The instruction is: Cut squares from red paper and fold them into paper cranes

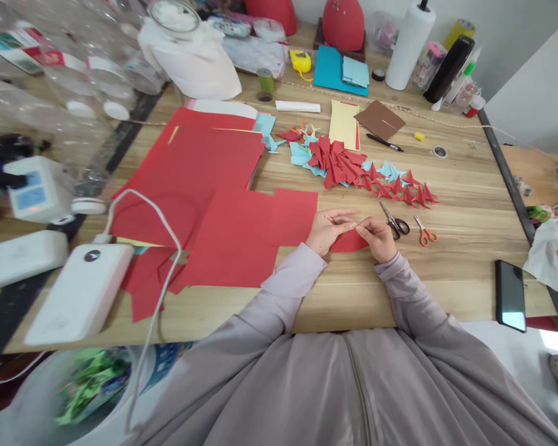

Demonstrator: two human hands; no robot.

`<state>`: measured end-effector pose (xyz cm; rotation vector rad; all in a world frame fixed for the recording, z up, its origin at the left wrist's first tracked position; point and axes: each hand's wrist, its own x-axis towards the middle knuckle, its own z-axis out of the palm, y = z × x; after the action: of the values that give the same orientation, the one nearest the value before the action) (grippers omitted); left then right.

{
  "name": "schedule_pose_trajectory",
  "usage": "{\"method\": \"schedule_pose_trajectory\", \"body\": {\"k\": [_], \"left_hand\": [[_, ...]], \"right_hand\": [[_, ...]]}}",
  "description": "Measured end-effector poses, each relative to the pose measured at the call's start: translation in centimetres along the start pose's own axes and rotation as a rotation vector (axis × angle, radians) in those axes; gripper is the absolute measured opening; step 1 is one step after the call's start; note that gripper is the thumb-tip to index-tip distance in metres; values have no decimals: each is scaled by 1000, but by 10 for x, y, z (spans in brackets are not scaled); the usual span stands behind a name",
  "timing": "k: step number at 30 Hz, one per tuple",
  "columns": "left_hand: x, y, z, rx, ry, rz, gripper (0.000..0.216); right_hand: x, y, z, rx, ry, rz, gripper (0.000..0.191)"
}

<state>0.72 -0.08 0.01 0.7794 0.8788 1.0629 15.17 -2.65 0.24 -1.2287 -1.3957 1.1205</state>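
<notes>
A small piece of red paper (pixel 348 242) lies on the wooden table (pixel 465 186) between my two hands. My left hand (pixel 328 228) rests on its left part with the fingers stretched along the upper fold. My right hand (pixel 379 238) pinches the paper's right edge with closed fingers. Just right of my hands lie black-handled scissors (pixel 395 221) and orange-handled scissors (pixel 425 232). A heap of folded red and light blue paper shapes (pixel 353 167) is spread behind my hands.
Large red paper sheets (pixel 204 192) cover the table's left half. White devices with a cable (pixel 81 291) sit at the near left. A black phone (pixel 510 295) lies near the right front edge. A paper towel roll (pixel 409 46), bottles, a pen (pixel 384 143) and blue sheets (pixel 339 71) stand at the back.
</notes>
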Motion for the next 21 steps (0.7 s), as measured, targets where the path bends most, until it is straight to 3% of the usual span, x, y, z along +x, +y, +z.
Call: {"method": "schedule_pose_trajectory", "body": {"k": [5,13,21], "left_hand": [[1,0,0,-81,21,-76,31],[-1,-1,1,-37,64,-4,33],[0,-1,-1,-10,15,-34,33]], "right_hand": [[1,3,-1,51,-16,59,45],[-1,4,1,-33,-55,46,44],[1,10,0,-10,-49,66,47]]}}
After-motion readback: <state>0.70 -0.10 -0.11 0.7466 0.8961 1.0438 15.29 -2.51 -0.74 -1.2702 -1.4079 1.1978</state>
